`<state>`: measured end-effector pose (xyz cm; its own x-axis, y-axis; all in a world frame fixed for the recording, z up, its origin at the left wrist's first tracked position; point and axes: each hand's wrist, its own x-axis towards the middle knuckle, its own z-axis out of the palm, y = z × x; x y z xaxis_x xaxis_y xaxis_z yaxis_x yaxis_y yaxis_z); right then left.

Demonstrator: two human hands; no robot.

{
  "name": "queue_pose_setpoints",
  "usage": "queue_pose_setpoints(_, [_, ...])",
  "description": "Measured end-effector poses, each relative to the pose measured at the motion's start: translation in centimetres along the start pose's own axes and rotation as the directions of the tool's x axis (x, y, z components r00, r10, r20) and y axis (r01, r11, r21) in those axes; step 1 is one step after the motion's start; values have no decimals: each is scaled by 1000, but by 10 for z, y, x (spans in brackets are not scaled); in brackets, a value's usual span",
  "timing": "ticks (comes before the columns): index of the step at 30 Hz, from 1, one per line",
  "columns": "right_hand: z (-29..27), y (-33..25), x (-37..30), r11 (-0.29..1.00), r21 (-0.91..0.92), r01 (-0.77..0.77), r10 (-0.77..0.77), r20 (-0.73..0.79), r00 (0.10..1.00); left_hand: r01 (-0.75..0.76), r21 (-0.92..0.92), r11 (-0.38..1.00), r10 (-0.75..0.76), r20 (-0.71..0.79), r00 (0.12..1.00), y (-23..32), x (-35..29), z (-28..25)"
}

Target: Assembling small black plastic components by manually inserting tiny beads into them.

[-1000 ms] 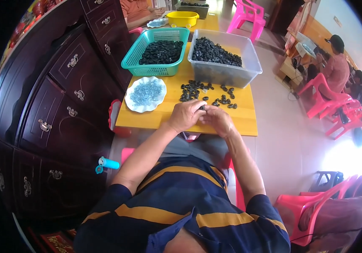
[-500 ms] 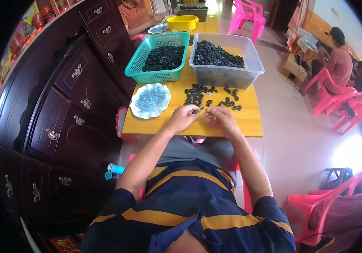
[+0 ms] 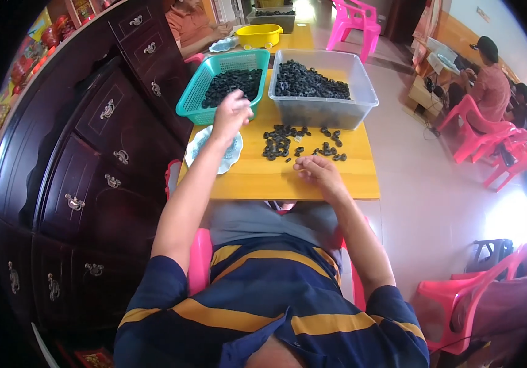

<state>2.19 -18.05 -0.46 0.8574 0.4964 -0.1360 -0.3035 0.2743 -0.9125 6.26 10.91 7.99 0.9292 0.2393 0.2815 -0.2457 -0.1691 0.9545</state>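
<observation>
On the left we see a dark cabinet point(image 3: 49, 175) with metal handles point(image 3: 74, 202). Farther ahead we notice a yellow tub point(image 3: 258, 35) on a farther table point(image 3: 303, 40), and a pink chair point(image 3: 361, 29). On the right, a person point(image 3: 492, 86) in a dark cap point(image 3: 488, 46) sits on a second chair point(image 3: 478, 130), also pink.

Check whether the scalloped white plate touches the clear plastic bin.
Apart. The head view plainly shows a strip of the yellow table between the white plate and the clear bin.
</observation>
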Motion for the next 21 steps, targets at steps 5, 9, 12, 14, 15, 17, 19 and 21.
queue_pose_setpoints(5, [-5,4,4,998,4,66,-66,23,998,122,105,987,-143,220,965,-47,-73,38])
queue_pose_setpoints(9, [-16,-5,5,985,-72,157,-164,-110,980,-173,403,899,140,111,984,-63,-126,63])
queue_pose_setpoints(12, [-30,-17,11,940,-271,207,-259,-170,951,-228,399,888,188,137,972,-54,-127,64])
queue_pose_setpoints(14, [-33,-27,11,696,-699,168,-426,-213,879,-220,374,901,186,126,975,-56,-126,61])
queue_pose_setpoints(15, [-36,-31,12,689,-705,167,-424,-207,882,-216,375,902,177,136,975,-56,-126,59])
queue_pose_setpoints(17, [-41,-39,14,96,-995,39,-615,-28,788,-209,371,905,167,141,976,-57,-126,59])
queue_pose_setpoints(19, [-45,-41,19,86,-995,42,-591,-17,806,-255,343,904,224,128,966,-60,-127,59])
queue_pose_setpoints(21, [-53,-38,26,72,-996,48,-571,-2,821,-249,332,910,222,119,968,-61,-126,62])
